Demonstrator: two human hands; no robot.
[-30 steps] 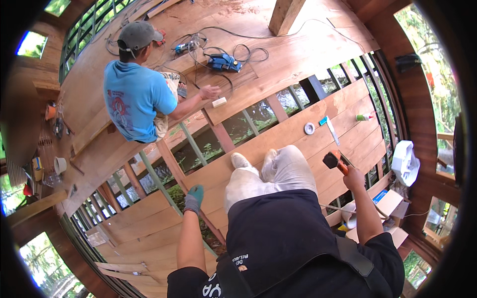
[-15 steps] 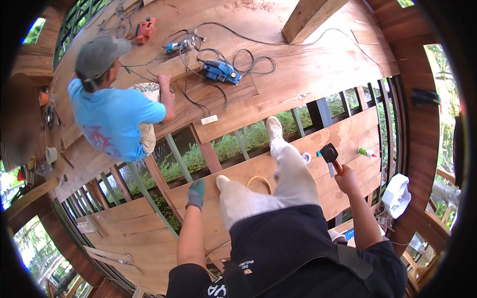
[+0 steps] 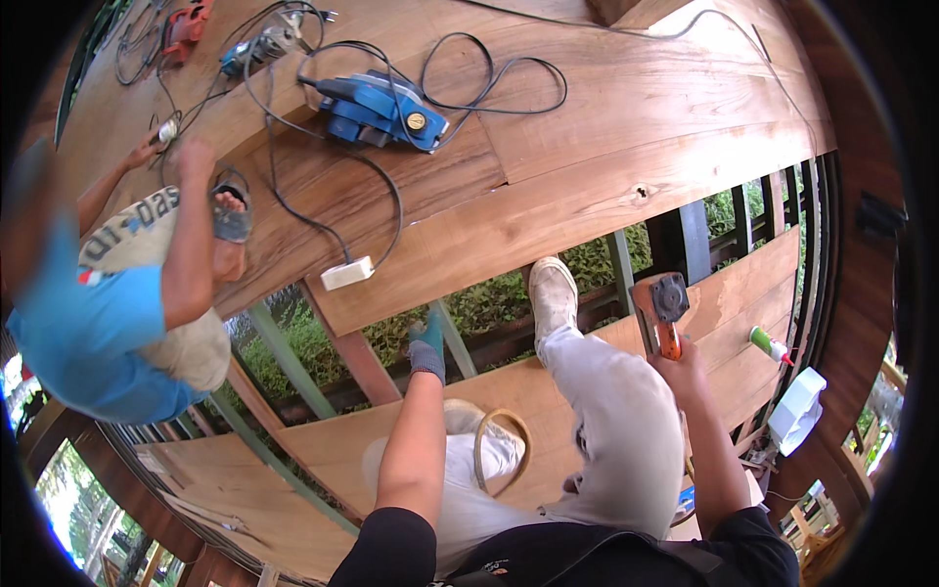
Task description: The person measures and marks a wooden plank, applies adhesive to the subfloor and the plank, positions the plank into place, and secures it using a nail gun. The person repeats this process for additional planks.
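My left hand (image 3: 427, 344), in a teal and grey glove, reaches over the gap in the floor beside a green joist (image 3: 456, 339). Its fingers look stretched out, and I see nothing in them. My right hand (image 3: 682, 367) is closed round the orange handle of a tool (image 3: 665, 298) with a dark, squarish head; its exact kind is unclear. Beyond the gap lies the wide plank floor (image 3: 577, 201), with a white power socket block (image 3: 347, 273) near its edge. A blue electric planer (image 3: 377, 108) rests farther back.
At the left a co-worker in a blue shirt (image 3: 108, 342) crouches by an angle grinder (image 3: 259, 44) and a red power tool (image 3: 184, 31). Black cords (image 3: 396, 186) loop across the planks. A green glue bottle (image 3: 768, 342), a white container (image 3: 797, 411) and a yellowish hose loop (image 3: 528, 455) lie nearer.
I have come closer to the plank floor and bent lower. My left hand has moved forward over the gap. The tool in my right hand has turned, and the co-worker now appears farther left.
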